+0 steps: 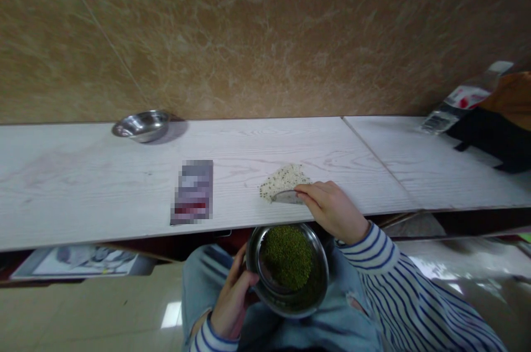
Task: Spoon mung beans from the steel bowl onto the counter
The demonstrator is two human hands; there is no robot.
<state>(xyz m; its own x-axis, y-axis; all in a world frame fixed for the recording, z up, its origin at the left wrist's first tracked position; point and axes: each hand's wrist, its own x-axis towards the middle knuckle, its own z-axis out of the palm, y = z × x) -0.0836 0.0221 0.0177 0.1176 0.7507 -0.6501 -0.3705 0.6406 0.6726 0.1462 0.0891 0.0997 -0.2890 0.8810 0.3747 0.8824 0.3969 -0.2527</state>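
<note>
My left hand (232, 299) grips the left rim of a metal bowl (318, 291) at my lap, just below the table's front edge. Inside this bowl sits a smaller one holding green mung beans (288, 258). My right hand (334, 211) pinches a thin, greyish, curved-edged piece (286, 196), whose exact kind I cannot make out. That piece rests low against the near side of a loose pile of white grains (286, 177), which look like rice with green beans mixed in. The pile lies on the white tabletop, beyond the bowl.
Against the wall at the left stands another metal bowl (141, 126). A blurred-out flat rectangular thing (193, 191) lies left of the pile. At the far right, a clear plastic bottle (464, 100) leans on a dark and brown bag (498, 130). Papers (83, 260) lie on a shelf under the table.
</note>
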